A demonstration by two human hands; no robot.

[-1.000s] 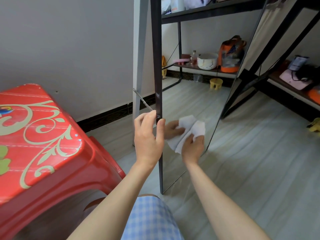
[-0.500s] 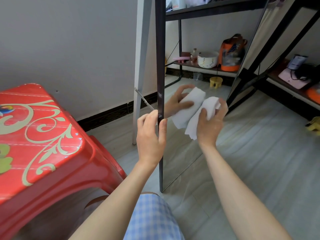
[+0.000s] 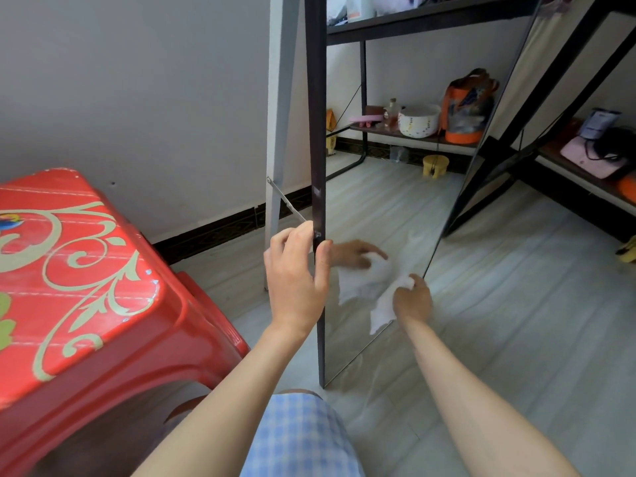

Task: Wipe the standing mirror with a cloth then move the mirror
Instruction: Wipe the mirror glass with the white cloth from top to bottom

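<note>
Both forearms were bare, no sleeves, watch or rings visible on the left hand (image 3: 296, 270) or the right hand (image 3: 412, 299). A light blue and white checked garment (image 3: 303, 438) covered the lap, below the hands. A bare knee (image 3: 182, 409) showed just left of that garment.

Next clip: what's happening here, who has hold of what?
A person is partway through wiping a tall standing mirror with a dark frame. The left hand has a grip on the frame's edge, thumb on the glass side, steadying it. The right hand holds a white cloth against the lower part of the glass, near its right edge. The mirror stands on the pale floor, beside a red plastic stool with green scrollwork. Moving the mirror has not begun.
</note>
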